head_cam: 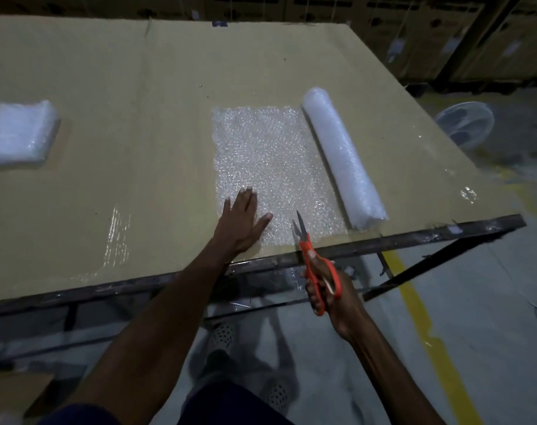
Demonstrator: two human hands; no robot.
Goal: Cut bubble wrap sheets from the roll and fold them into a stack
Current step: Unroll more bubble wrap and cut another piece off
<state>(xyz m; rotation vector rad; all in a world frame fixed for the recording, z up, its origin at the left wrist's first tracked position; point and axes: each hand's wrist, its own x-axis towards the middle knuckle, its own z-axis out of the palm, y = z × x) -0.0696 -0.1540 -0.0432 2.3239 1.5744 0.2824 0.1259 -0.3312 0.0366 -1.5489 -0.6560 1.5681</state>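
Note:
A white bubble wrap roll [342, 157] lies on the cardboard-covered table [138, 118], running from far to near at the right. An unrolled sheet [270, 161] extends left from it, flat on the table. My left hand [242, 222] presses flat with straight fingers on the sheet's near left corner. My right hand [328, 289] grips orange-handled scissors [314, 262] at the table's front edge; the blades are slightly parted and point at the sheet's near edge. A stack of folded bubble wrap [19, 133] sits at the far left.
The table's dark metal frame edge [414, 237] runs along the front. A floor fan [464, 124] stands beyond the right edge. A yellow floor line [420, 311] runs below the table. Cardboard boxes [414, 35] line the back. My feet [227, 335] are under the table.

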